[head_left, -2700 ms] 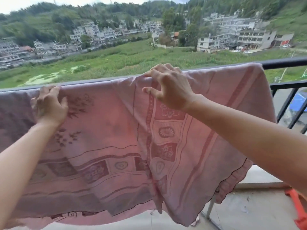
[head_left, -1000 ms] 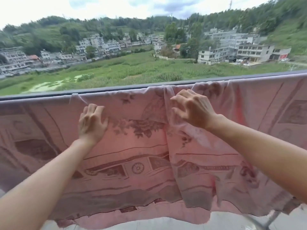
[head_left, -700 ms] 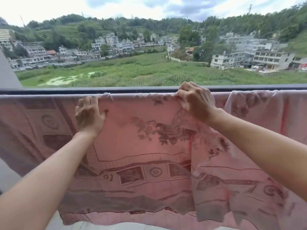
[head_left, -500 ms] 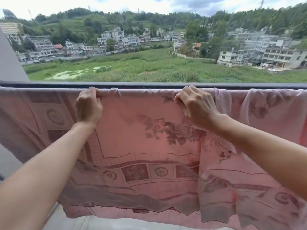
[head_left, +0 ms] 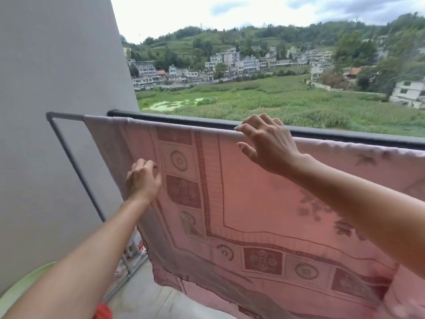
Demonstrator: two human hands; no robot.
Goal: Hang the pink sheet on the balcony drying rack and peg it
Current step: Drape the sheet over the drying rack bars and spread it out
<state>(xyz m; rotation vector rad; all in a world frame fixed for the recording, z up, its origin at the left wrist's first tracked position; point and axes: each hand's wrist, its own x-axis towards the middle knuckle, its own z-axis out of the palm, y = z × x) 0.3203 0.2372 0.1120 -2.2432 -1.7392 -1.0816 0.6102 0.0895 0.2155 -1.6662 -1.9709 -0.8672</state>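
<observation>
The pink patterned sheet (head_left: 264,203) hangs over the top bar of the grey metal drying rack (head_left: 65,116), spread from near the bar's left end to the right edge of view. My left hand (head_left: 143,179) is low on the sheet's left part, fingers curled into the fabric near its side edge. My right hand (head_left: 268,143) is at the top fold, fingers spread, fingertips resting on the cloth over the bar. No pegs are in view.
A grey wall (head_left: 57,65) stands close on the left, with the rack's slanted leg (head_left: 76,164) before it. The dark balcony railing (head_left: 345,135) runs just behind the sheet. A green basin (head_left: 21,288) and a red object (head_left: 103,311) lie on the floor.
The view has swung left to the rack's end. My left hand dropped from the top edge to the sheet's left side. My right hand slid left along the top and spread its fingers.
</observation>
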